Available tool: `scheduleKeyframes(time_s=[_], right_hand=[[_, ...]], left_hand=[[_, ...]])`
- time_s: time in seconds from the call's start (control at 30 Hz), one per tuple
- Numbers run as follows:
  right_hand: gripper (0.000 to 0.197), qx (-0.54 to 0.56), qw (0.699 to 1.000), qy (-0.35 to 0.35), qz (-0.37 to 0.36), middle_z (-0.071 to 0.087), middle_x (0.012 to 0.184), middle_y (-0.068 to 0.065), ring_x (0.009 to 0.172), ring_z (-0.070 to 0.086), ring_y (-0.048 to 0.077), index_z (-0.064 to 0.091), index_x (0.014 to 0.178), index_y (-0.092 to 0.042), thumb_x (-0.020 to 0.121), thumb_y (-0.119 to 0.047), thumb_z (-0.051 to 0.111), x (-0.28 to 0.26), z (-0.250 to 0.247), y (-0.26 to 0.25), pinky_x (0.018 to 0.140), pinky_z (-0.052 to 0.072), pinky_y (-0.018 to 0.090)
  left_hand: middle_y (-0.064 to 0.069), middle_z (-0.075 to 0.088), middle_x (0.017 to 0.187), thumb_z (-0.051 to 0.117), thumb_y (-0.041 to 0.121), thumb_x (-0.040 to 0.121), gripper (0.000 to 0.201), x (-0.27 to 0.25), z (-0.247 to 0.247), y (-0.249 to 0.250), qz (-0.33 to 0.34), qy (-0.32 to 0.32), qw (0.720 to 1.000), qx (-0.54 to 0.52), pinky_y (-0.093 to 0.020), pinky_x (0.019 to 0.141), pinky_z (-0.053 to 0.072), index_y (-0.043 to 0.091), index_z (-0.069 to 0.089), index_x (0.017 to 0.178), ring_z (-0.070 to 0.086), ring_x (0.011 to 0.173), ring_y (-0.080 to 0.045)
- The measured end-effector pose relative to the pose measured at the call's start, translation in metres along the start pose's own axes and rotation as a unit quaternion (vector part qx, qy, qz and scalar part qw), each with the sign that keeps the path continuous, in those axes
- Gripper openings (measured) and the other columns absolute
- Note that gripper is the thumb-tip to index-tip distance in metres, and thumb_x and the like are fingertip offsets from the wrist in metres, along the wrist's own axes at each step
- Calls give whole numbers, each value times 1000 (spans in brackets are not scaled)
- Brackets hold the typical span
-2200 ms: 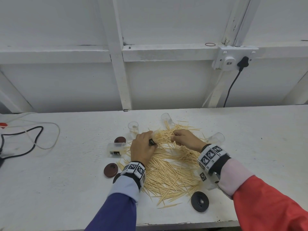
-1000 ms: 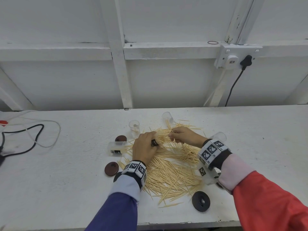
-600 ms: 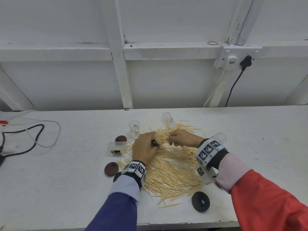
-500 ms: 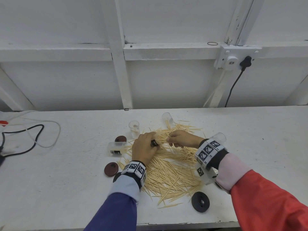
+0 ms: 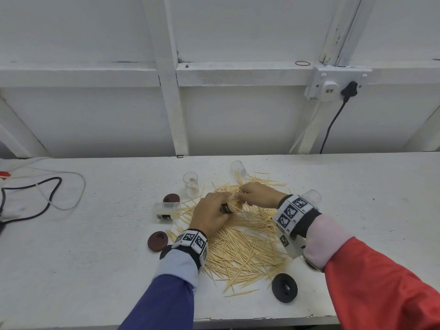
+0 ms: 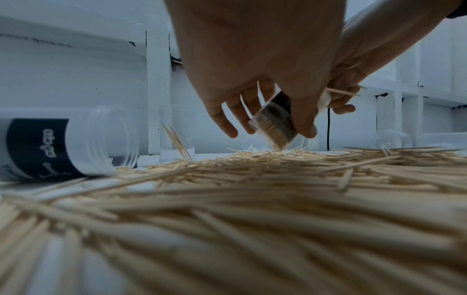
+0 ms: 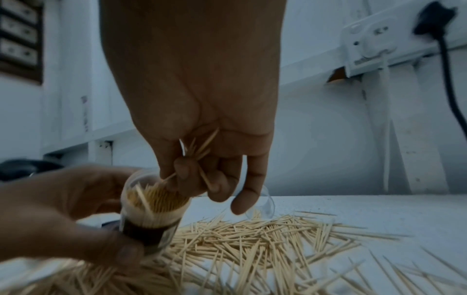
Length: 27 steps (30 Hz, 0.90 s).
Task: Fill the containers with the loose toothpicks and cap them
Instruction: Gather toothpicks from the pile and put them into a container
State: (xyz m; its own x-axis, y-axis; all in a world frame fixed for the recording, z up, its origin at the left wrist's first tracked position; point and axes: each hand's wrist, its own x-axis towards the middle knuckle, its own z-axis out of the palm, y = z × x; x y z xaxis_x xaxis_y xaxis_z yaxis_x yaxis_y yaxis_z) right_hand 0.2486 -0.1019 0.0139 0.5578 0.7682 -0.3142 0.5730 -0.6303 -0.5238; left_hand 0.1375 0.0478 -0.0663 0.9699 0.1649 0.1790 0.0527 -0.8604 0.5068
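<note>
A heap of loose toothpicks [image 5: 245, 246] covers the white table [image 5: 95, 270]. My left hand [image 5: 210, 215] grips a clear container with a dark label [image 7: 151, 211], tilted and nearly full of toothpicks [image 6: 274, 123]. Right beside its mouth, my right hand [image 5: 256, 197] pinches a few toothpicks [image 7: 199, 155] in curled fingers. One clear container [image 5: 190, 184] stands upright behind the heap; three others lie on their sides [image 5: 165, 210] [image 5: 239, 169] [image 5: 312, 197]. Dark round caps lie at the left [image 5: 157, 241] [image 5: 171, 198] and at the front right [image 5: 284, 287].
Cables [image 5: 42, 194] lie on the table's far left. A wall socket with a black plug [image 5: 347, 89] sits on the white panelled wall behind. The table's front edge [image 5: 238, 321] runs just below the front cap.
My right hand has shifted slightly left, closer to the mouth of the held container. The left hand has kept its grip and barely moved.
</note>
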Motion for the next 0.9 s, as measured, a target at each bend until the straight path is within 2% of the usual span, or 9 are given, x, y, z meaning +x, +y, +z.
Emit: scheduleKeyframes(time_s=[0.1,0.2,0.3,0.4,0.47,0.57,0.67,0.8,0.9], right_hand=[[34,-80,997,15,8,59,89,5,79,51,19,53,95,-12,101,-43,42,2,4,-3,66,37,31],[31,-19,1000,16,12,57,89,1,77,49,15,50,107,-13,97,-43,52,2,3,-4,66,38,31],[31,69,997,9,16,51,83,1,69,45,12,46,111,-14,90,-26,64,0,-1,-5,58,38,26],[31,81,997,6,15,48,82,2,67,45,12,46,113,-13,87,-11,63,-1,-6,-6,50,39,21],[32,89,996,11,5,47,83,3,66,47,13,48,115,-11,87,-5,61,-2,-7,-5,50,42,21],[27,106,993,52,-15,51,86,5,70,52,15,53,111,-10,86,-2,63,-1,-7,-1,52,46,20],[21,128,986,99,-28,61,90,10,75,60,20,60,102,-9,84,-2,68,1,-5,1,53,48,20],[15,92,986,130,-44,68,89,9,72,62,14,63,87,-14,81,-4,73,3,-2,-3,53,45,12],[15,65,988,131,-46,67,83,6,68,59,10,65,82,-16,80,-4,74,4,1,-6,56,46,16]], left_hand=[[4,59,130,69,32,83,57,-1,-1,1,-12,13,1000,-5,-33,90,42,21,51,136,50,116,-18],[4,60,126,69,34,84,56,-2,-3,3,-22,23,999,-7,-34,87,42,21,51,135,52,112,-19],[4,62,123,70,35,83,55,-3,-5,5,-25,28,999,-7,-34,84,42,21,53,133,53,110,-19],[4,63,122,69,34,83,53,-3,-6,6,-34,32,999,-11,-35,84,45,22,54,132,54,109,-20],[5,62,123,69,34,83,53,-3,-7,7,-40,27,999,-10,-36,85,45,23,53,133,53,111,-19],[4,62,124,68,36,83,54,-3,-8,8,-44,18,999,-7,-37,86,45,23,52,134,52,112,-19],[2,64,118,70,34,83,51,-4,-10,11,-42,25,999,-23,-37,84,47,22,56,130,54,108,-21],[2,65,115,70,34,82,49,-4,-12,14,-41,24,998,-31,-36,81,47,24,57,128,55,107,-20],[2,64,118,70,35,83,50,-4,-12,14,-42,10,999,-26,-36,83,47,24,55,129,54,110,-19]])
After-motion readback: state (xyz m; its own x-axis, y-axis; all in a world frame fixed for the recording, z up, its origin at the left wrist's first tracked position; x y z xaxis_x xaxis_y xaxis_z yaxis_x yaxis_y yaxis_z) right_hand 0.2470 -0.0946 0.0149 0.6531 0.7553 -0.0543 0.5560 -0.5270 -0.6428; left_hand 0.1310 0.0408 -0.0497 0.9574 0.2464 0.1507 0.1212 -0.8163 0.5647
